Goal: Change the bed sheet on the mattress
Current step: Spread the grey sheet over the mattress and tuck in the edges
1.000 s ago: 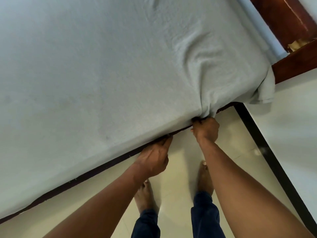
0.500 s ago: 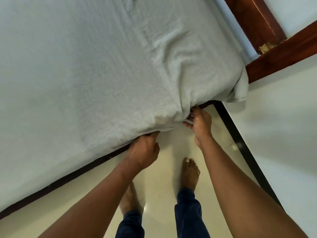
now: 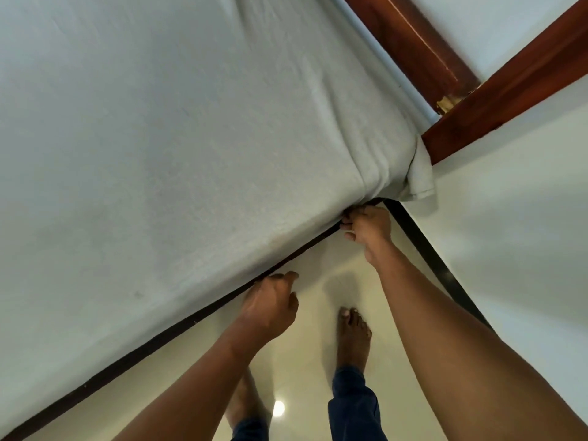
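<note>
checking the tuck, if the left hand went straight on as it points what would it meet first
Probably the sheet's lower edge, just ahead; the left hand looks nearly against it, though depth is unclear.

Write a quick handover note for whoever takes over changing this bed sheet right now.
Sheet: the pale grey terry-cloth bed sheet covers all of the bed top in view.
Hands: the right hand pinches its hem near the corner. The left hand, fingers curled, sits at the edge by the dark bed base; grip unclear.
Done: the edge left of the hands looks tucked.
Left: a loose flap hangs at the corner beside the red-brown wooden bed frame. Tuck it and smooth the creases there.
</note>
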Motion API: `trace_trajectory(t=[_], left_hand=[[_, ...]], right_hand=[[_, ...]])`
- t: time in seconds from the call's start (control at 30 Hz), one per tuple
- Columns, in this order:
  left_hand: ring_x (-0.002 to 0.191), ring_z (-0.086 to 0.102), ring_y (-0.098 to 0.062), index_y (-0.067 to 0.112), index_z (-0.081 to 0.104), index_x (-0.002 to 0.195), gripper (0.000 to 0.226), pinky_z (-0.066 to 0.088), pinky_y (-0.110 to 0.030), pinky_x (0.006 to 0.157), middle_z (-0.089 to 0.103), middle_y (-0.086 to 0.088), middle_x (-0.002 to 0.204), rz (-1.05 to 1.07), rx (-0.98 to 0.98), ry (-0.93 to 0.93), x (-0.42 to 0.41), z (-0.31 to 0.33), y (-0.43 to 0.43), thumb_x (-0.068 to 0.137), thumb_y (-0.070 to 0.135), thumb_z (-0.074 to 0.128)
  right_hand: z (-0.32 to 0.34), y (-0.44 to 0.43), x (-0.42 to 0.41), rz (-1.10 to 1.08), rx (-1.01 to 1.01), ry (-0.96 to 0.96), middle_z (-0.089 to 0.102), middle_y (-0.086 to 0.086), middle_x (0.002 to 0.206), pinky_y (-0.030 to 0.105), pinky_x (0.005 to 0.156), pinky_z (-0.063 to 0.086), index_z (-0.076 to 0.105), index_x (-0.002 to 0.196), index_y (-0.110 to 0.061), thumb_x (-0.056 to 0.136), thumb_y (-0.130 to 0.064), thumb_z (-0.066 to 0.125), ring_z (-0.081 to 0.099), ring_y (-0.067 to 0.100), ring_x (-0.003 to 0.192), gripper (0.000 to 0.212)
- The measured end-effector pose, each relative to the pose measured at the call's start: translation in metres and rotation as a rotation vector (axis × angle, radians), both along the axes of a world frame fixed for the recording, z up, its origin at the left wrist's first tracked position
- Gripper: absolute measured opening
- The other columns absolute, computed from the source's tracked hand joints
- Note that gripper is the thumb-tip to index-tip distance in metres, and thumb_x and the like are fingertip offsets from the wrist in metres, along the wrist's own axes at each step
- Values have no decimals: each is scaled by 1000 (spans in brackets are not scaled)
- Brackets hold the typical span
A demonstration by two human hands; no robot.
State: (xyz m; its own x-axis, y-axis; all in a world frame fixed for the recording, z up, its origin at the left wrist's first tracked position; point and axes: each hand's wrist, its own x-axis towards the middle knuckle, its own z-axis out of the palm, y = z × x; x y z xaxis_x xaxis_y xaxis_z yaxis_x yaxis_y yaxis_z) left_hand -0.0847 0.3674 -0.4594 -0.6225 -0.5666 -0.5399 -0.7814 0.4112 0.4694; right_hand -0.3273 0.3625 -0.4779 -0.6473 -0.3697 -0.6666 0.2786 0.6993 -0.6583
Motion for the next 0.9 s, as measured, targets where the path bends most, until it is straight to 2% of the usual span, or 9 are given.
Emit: trace_trajectory(t=[0.1, 0.2, 0.33, 0.43, 0.5, 0.63, 0.73, 0.83, 0.9], left_hand=[[96, 70, -23, 23, 54, 140, 44, 58, -36, 80, 68, -5, 126, 7, -22, 58, -9, -4, 2, 97, 26, 44], [101, 71, -24, 23, 60, 134, 51, 59, -37, 83, 71, -2, 123, 43, -5, 145, -31, 2, 0, 88, 27, 38], [101, 71, -26, 19, 62, 133, 43, 58, -34, 84, 73, -4, 120, 49, -39, 198, -67, 4, -10, 92, 17, 48], [102, 70, -26, 17, 62, 133, 41, 57, -33, 86, 72, -5, 122, 70, -62, 208, -85, 2, -14, 94, 13, 50], [103, 70, -27, 16, 62, 133, 40, 57, -33, 86, 71, -6, 123, 70, -55, 208, -92, -1, -13, 95, 14, 49], [95, 69, -26, 20, 61, 131, 40, 58, -35, 78, 71, -6, 116, 58, -39, 176, -93, -9, -6, 95, 19, 46], [99, 69, -24, 20, 64, 130, 37, 57, -34, 83, 72, -5, 117, 48, 3, 144, -85, -12, 5, 96, 19, 47], [102, 69, -23, 21, 65, 128, 36, 57, -34, 87, 72, -4, 120, 86, 27, 142, -79, -14, 15, 97, 20, 48], [103, 69, -22, 22, 66, 127, 35, 57, -35, 87, 72, -3, 119, 128, 52, 127, -72, -20, 22, 96, 20, 49]], right_hand=[[14, 9, -25, -137, -62, -12, 70, 7, 72, 31, 59, 45, 66, 78, -11, 87, -15, 61, 62, 24, 67, 11], [15, 1, -37, -194, -160, -33, 65, 10, 76, 36, 61, 49, 64, 80, -11, 87, -16, 61, 57, 24, 70, 8], [1, -8, -48, -68, -43, 299, 60, -2, 57, 37, 64, 57, 57, 55, -19, 84, -5, 59, 57, 23, 58, 32], [-10, -3, -75, -93, 54, 361, 71, 12, 78, 40, 74, 59, 58, 66, -16, 89, -21, 62, 69, 31, 74, 24], [-19, -9, -91, -96, 96, 367, 73, 16, 92, 46, 80, 60, 60, 72, -17, 83, -22, 62, 70, 35, 84, 12], [-27, -24, -92, -64, 67, 314, 74, 14, 88, 50, 78, 62, 61, 74, -15, 81, -11, 56, 72, 35, 83, 10], [-12, -13, -88, -157, 5, 193, 72, 8, 73, 43, 68, 63, 62, 66, -16, 83, -4, 57, 72, 30, 68, 22], [-6, -11, -99, -286, -69, 136, 74, 14, 76, 28, 47, 45, 64, 70, -14, 82, -18, 63, 63, 21, 51, 13], [-4, -15, -104, -343, -152, 92, 70, 10, 72, 22, 44, 38, 62, 77, -12, 83, -22, 62, 56, 19, 49, 12]])
